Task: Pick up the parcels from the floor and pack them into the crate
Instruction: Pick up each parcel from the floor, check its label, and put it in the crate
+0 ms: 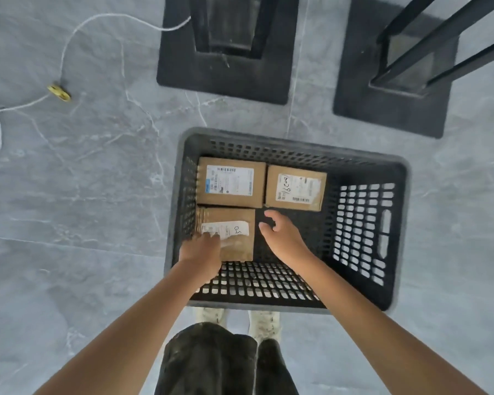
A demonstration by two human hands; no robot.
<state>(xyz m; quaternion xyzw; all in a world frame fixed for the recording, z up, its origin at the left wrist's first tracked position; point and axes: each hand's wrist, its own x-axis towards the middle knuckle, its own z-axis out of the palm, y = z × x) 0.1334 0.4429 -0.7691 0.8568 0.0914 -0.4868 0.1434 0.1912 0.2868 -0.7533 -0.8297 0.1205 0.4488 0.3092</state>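
Note:
A dark grey perforated crate stands on the floor in front of me. Three cardboard parcels lie flat on its bottom: one at the far left, one beside it to the right, and a near-left parcel with a crumpled white label. My left hand rests on the near edge of that near-left parcel, fingers down on it. My right hand hovers inside the crate just right of the same parcel, fingers loosely spread, holding nothing.
Two black square stand bases sit on the grey marbled floor beyond the crate. A white cord with a yellow fitting trails at the far left. My shoes stand right behind the crate's near wall.

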